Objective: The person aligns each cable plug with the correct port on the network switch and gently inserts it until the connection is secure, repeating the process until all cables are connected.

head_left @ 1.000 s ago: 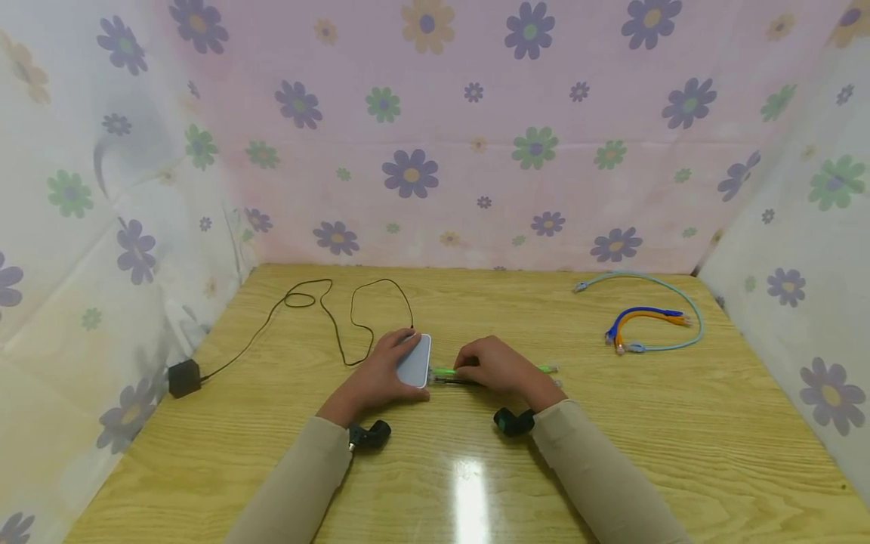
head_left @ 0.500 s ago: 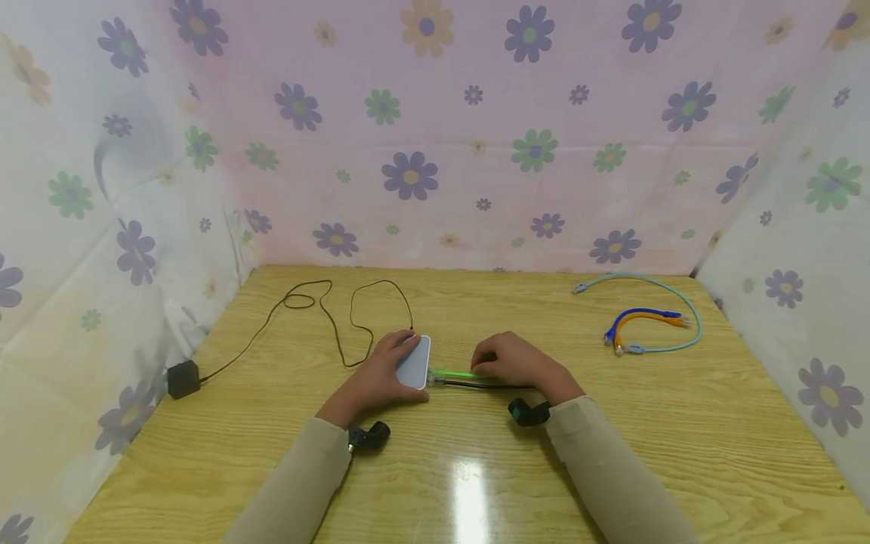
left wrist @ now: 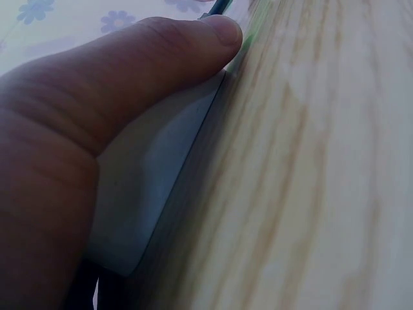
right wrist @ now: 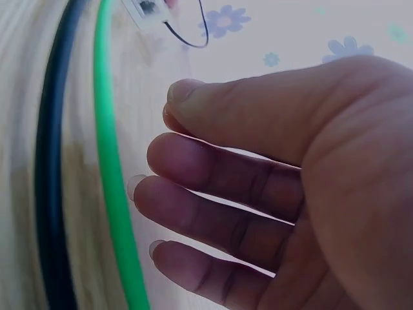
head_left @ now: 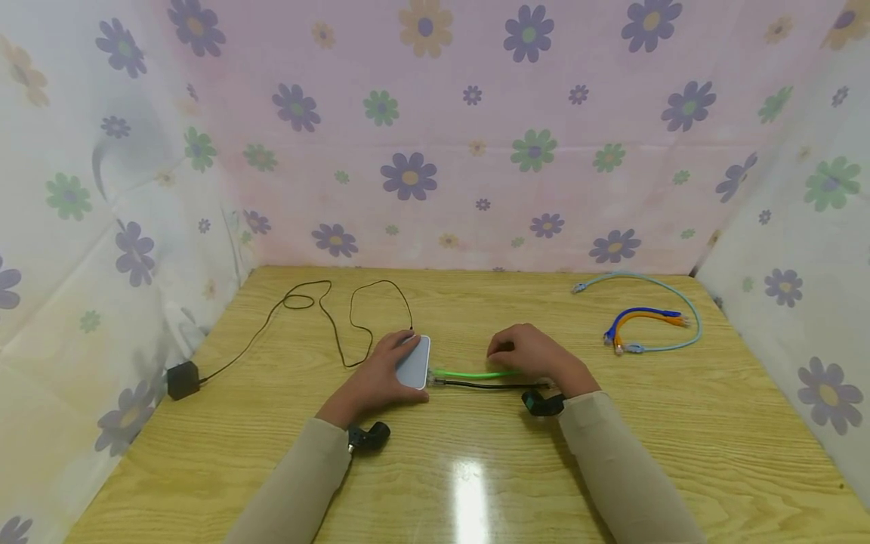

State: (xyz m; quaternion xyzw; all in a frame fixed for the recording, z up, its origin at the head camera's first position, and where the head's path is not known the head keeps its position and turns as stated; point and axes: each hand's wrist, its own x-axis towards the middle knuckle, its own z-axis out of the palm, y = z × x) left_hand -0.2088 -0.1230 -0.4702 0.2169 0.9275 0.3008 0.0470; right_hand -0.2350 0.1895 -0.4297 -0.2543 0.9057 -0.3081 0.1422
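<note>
My left hand (head_left: 374, 379) grips a small white network switch (head_left: 416, 364), thumb along its near side and fingers over the far side. A green network cable (head_left: 469, 375) and a black network cable (head_left: 476, 386) run from the switch's right side, lying nearly parallel on the table. The right hand (head_left: 533, 355) hovers just above and behind the green cable, its fingers loosely bent and holding nothing. In the right wrist view, both cables pass beside the fingertips (right wrist: 171, 155), apart from them. The cables' right ends are mostly hidden by the right hand and wrist.
A thin black power cord (head_left: 325, 302) runs from the back of the switch to a black adapter (head_left: 183, 379) at the left. At the back right lie a light blue cable (head_left: 680, 291), a dark blue cable (head_left: 639, 310) and an orange cable (head_left: 646, 316). Flowered cloth (head_left: 435, 211) surrounds the table.
The right hand has slid rightward along the green cable, let go and lifted slightly away. More of both cables shows now. My left hand has stayed on the switch.
</note>
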